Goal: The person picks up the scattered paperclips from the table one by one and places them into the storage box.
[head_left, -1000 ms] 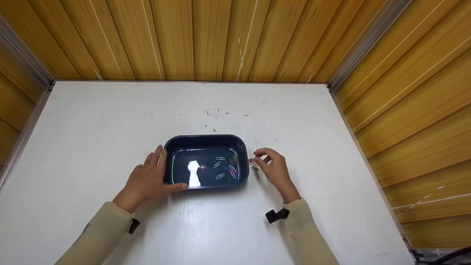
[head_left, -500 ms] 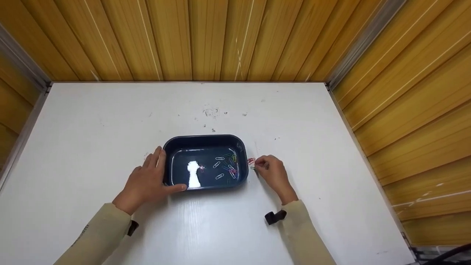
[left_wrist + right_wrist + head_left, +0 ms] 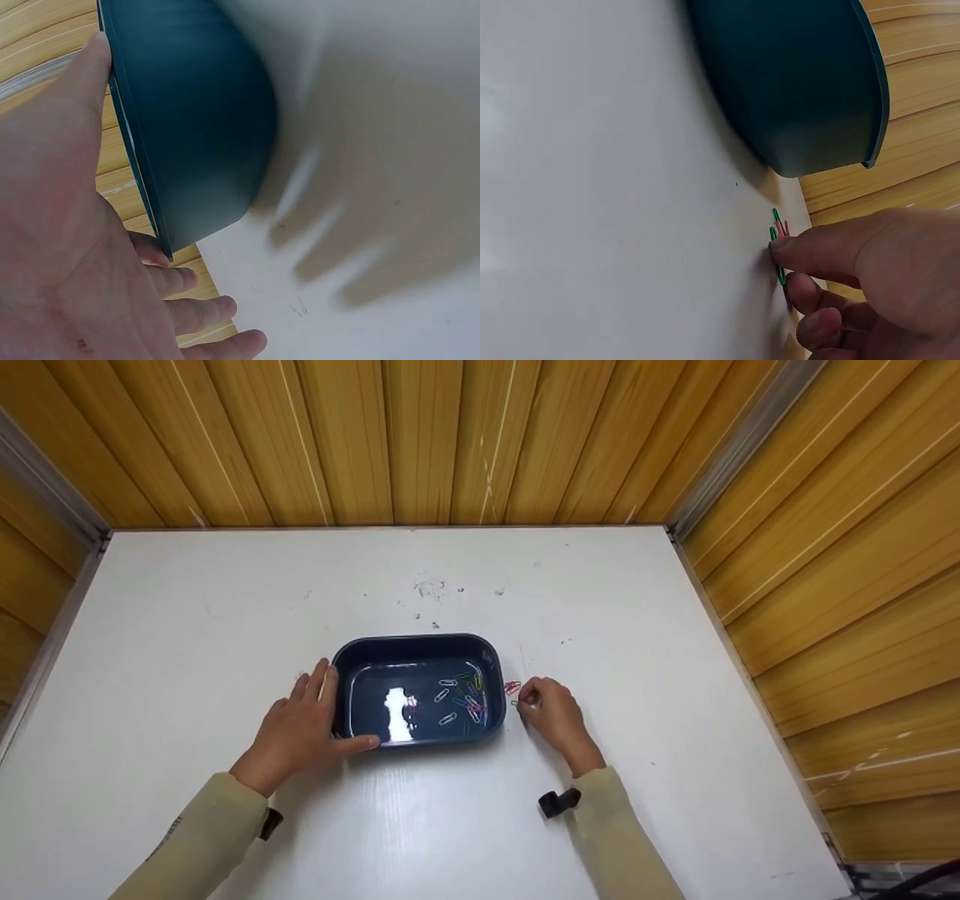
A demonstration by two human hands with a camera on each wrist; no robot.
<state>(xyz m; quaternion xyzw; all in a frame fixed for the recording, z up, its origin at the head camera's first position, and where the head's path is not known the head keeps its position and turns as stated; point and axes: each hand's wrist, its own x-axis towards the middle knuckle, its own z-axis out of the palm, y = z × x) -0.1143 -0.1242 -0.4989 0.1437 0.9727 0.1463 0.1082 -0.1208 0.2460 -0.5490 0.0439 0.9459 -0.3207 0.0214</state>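
Observation:
A dark blue plastic box sits on the white table with several coloured paper clips inside, mostly toward its right end. My left hand rests against the box's left end, fingers straight and thumb lying along the near rim. Just outside the right end, my right hand pinches a green paper clip between thumb and forefinger, close to the tabletop. Several red paper clips lie right beside it; in the right wrist view the thumb partly covers them.
The white tabletop carries small dark marks beyond the box. Yellow wood-patterned walls stand at the back and sides. A dark cable shows at the lower right corner.
My right hand has shifted slightly toward me, from the red paper clips to the green paper clip, and now pinches it. The left hand and the box have stayed put.

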